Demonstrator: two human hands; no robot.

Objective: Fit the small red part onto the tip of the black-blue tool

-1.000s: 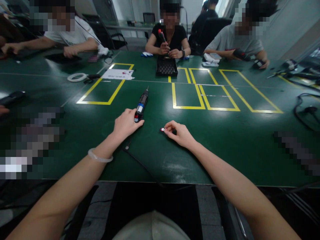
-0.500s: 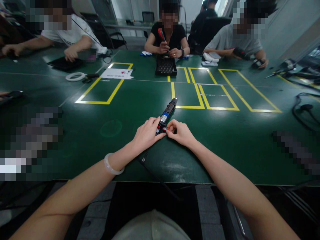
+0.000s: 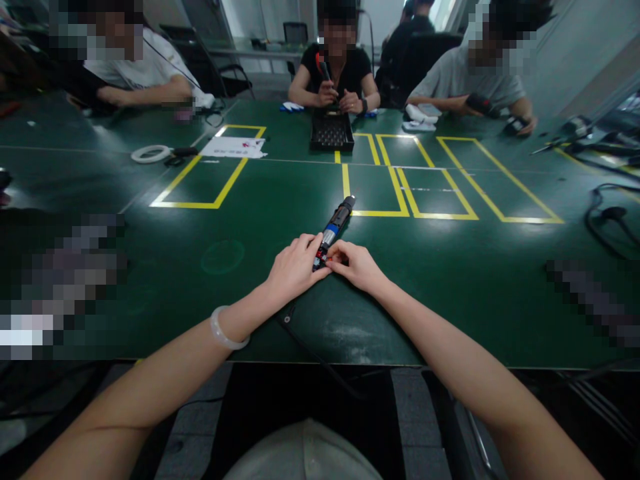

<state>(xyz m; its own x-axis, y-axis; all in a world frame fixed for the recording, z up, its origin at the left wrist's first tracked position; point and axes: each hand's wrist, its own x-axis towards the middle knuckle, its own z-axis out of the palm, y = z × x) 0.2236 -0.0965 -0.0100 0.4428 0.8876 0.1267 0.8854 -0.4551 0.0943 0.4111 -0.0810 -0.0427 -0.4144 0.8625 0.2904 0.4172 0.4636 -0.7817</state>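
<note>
Head view: left fingers point(image 3: 316, 244) curl around the slim black-blue-silver tool point(image 3: 334, 228), right fingers point(image 3: 342, 247) pinch a tiny red piece point(image 3: 328, 261); I'd steady both.

Green table point(image 3: 430, 287), yellow tape point(image 3: 379, 214), black tray point(image 3: 332, 147)

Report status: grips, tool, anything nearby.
Tool held in left grip, pointing away. Right grip pinching small part at tool's near end. Cable near left grip.

My left hand point(image 3: 295, 267), right hand point(image 3: 357, 267) and forearms point(image 3: 445, 353) are bare; a smooth, milky-white translucent bangle point(image 3: 219, 335) rings my left wrist. I wear pale grey-green cloth point(image 3: 303, 457), rounded, seamed down its middle.
</note>
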